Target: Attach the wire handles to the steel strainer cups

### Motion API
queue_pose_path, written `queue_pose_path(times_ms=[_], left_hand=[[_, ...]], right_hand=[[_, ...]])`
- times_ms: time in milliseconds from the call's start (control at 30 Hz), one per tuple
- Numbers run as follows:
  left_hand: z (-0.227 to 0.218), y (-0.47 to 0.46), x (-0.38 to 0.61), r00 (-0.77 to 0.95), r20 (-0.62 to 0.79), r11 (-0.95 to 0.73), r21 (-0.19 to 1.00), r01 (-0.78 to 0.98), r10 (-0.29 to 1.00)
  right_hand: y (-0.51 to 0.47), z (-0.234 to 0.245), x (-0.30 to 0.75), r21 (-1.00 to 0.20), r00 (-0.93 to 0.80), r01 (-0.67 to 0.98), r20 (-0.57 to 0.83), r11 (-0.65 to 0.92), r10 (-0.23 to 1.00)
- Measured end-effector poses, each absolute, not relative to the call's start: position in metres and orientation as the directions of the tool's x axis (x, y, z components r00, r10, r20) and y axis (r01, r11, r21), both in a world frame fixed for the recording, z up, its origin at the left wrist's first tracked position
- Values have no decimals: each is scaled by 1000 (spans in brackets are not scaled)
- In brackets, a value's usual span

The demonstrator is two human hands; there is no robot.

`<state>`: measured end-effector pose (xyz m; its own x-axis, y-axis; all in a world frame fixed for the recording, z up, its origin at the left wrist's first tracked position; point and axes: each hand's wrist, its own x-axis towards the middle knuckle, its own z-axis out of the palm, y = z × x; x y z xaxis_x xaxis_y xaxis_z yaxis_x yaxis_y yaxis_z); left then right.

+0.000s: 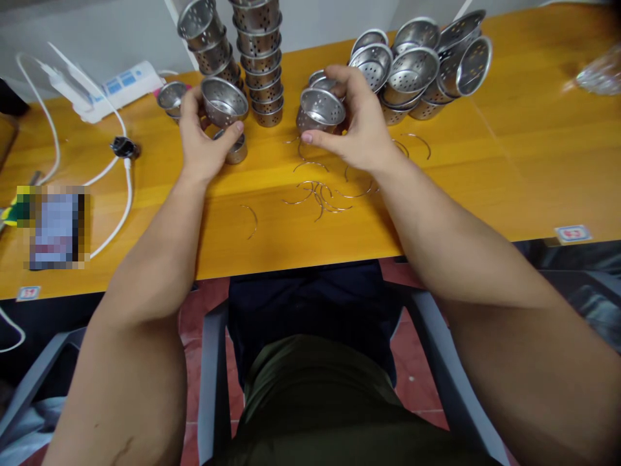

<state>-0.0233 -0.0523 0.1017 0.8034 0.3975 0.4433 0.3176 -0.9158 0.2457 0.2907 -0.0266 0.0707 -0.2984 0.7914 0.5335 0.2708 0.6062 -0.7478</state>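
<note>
My left hand point(206, 139) is wrapped round a perforated metal cup point(224, 103), its open mouth tilted toward me. Just below that cup, a smaller metal cup point(237, 152) shows on the table, partly behind my thumb. With its thumb at the near side and fingers over the far side, my right hand point(359, 123) grips another perforated cup point(320, 111). Behind this one, a further cup point(320, 80) is partly hidden by my fingers. Several thin curved wires point(317, 194) lie scattered on the table in front of my hands.
Tall stacks of perforated cups point(262, 65) rise at the back, with more leaning stacks point(412, 71) to the right. A white power strip point(121, 90) with cables lies back left. A blurred-out phone-like object point(57, 226) is at the left of the yellow table point(509, 175). Clear plastic point(601, 72) lies far right.
</note>
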Motion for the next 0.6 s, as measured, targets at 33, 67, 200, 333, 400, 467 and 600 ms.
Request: queue_pose_path(times_ms=[33,67,200,333,400,467,600], left_hand=[[102,-61,-20,812,442,-923,242,300,380],[99,-67,-19,824,435,-929,241,281,362],[78,-48,-34,800,486,-929,288,232,350],[60,-16,-46,349,661,-742,532,407,665],[61,-19,-43,274,565,-614,593,521,778],[68,-29,-37,292,496,-564,588,580,818],[81,-43,-32,297,507,-570,555,606,809]], right_hand=[[-26,69,291,-746,-289,263,544,611,788],[-24,66,292,-744,-284,259,551,616,785],[-19,50,293,-711,-323,301,551,636,769],[-10,33,299,-673,-358,374,531,639,768],[-4,27,304,-651,-333,394,557,649,761],[1,24,309,-643,-309,408,571,648,761],[4,22,315,-660,-278,444,541,606,794]])
